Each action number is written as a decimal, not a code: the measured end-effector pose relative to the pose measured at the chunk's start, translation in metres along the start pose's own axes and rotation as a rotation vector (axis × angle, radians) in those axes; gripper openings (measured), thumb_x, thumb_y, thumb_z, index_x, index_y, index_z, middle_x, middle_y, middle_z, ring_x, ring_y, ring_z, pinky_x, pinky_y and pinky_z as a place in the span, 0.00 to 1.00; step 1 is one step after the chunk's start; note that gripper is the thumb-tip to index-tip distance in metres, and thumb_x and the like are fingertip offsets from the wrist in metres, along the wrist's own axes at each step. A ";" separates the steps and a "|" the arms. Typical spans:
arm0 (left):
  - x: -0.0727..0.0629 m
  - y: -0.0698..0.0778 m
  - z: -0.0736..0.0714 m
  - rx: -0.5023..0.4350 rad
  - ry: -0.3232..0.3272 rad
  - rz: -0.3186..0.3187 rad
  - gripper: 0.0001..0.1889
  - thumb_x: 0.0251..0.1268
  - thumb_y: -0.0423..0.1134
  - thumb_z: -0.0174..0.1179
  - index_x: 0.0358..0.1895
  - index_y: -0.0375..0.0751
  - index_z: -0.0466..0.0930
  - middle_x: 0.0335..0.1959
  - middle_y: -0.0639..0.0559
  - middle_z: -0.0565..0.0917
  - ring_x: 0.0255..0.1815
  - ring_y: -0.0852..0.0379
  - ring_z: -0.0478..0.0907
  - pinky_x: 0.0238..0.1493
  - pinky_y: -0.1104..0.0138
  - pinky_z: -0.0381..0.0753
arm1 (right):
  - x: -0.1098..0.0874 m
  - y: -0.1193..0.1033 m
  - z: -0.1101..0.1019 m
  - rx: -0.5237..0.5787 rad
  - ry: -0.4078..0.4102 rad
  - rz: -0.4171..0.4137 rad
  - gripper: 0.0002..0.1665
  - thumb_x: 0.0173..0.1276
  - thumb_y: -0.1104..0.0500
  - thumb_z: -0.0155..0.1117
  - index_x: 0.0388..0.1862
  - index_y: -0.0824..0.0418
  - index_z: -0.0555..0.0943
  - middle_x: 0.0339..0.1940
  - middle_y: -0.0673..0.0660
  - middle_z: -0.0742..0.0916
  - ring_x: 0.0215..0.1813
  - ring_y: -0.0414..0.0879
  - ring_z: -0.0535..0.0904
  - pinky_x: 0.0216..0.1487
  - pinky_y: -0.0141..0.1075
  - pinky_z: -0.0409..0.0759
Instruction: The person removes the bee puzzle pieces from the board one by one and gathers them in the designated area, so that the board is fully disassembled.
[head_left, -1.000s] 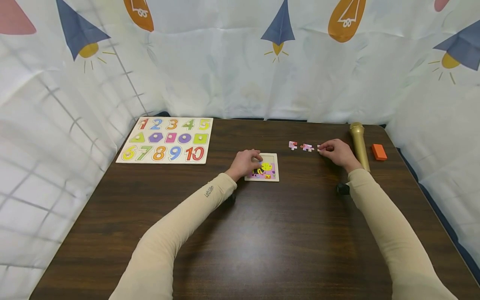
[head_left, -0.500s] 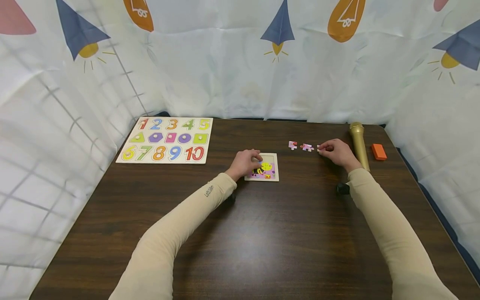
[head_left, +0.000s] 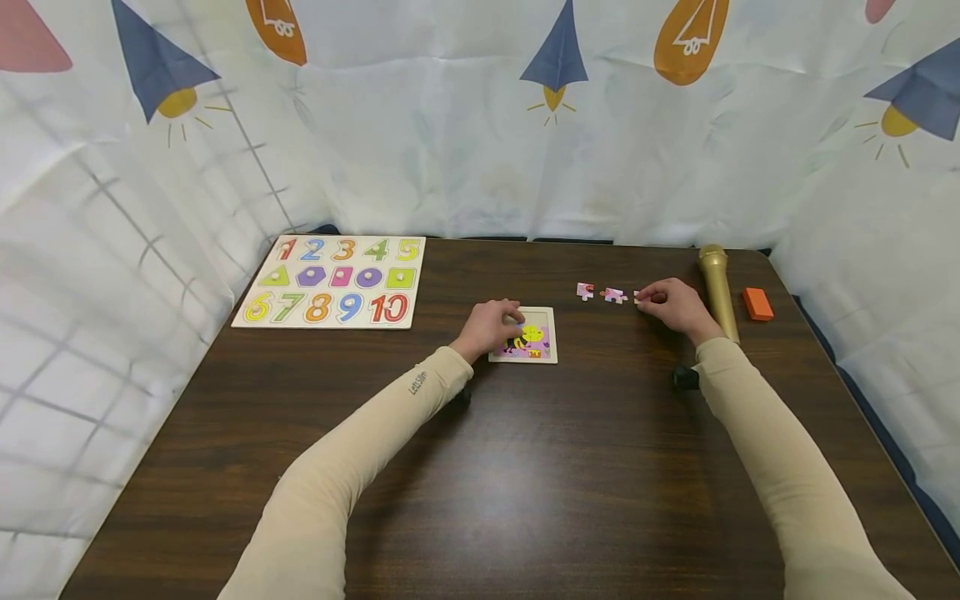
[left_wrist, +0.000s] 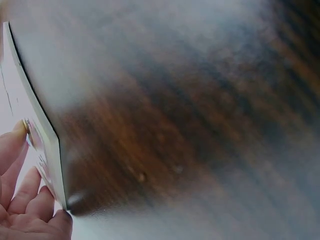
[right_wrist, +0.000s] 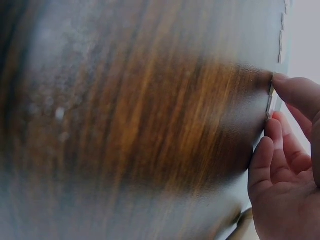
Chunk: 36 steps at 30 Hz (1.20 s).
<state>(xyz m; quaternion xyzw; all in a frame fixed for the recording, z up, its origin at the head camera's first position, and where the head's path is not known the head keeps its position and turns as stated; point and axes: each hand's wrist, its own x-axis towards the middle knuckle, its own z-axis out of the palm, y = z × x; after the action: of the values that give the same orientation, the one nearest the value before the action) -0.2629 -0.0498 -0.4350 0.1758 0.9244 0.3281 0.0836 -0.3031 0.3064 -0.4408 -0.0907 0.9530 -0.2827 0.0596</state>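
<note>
My left hand (head_left: 489, 327) reaches over a small wooden-framed jigsaw tray (head_left: 555, 333) with a yellow bee picture in it. In the left wrist view, the thumb and a finger pinch a puzzle piece (left_wrist: 34, 134) at the tray's surface, while other fingers rest near the frame's edge. To the right, my right hand (head_left: 675, 305) pinches another puzzle piece (head_left: 637, 297) between thumb and fingers, low at the table; the hand covers most of it. Two loose pink puzzle pieces lie beside it, a middle piece (head_left: 614, 296) and a left piece (head_left: 585, 291).
A number-and-shape board (head_left: 330, 283) lies at the back left of the dark wooden table (head_left: 495, 483). A gold microphone-shaped object (head_left: 718, 287) lies right behind the right hand, with an orange block (head_left: 758, 304) farther right. A printed white curtain (head_left: 465, 150) hangs behind the table.
</note>
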 end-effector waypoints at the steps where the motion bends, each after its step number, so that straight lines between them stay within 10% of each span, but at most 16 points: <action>1: 0.000 0.000 0.000 0.001 0.000 0.001 0.12 0.64 0.34 0.63 0.49 0.37 0.86 0.65 0.47 0.76 0.72 0.50 0.65 0.72 0.58 0.60 | 0.000 0.000 0.000 0.001 0.001 0.001 0.15 0.71 0.59 0.62 0.51 0.68 0.82 0.51 0.68 0.81 0.54 0.61 0.75 0.57 0.57 0.71; 36: 0.002 -0.005 -0.007 0.043 -0.086 0.054 0.16 0.66 0.37 0.62 0.55 0.39 0.83 0.70 0.48 0.71 0.74 0.49 0.60 0.73 0.59 0.58 | 0.003 -0.030 0.003 0.027 0.034 0.000 0.19 0.75 0.55 0.56 0.54 0.68 0.81 0.58 0.69 0.77 0.56 0.63 0.72 0.53 0.58 0.72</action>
<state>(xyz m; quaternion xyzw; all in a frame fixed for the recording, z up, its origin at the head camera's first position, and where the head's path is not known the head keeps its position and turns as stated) -0.2679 -0.0564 -0.4326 0.2163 0.9216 0.3026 0.1106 -0.3011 0.2793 -0.4266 -0.0852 0.9500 -0.2970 0.0444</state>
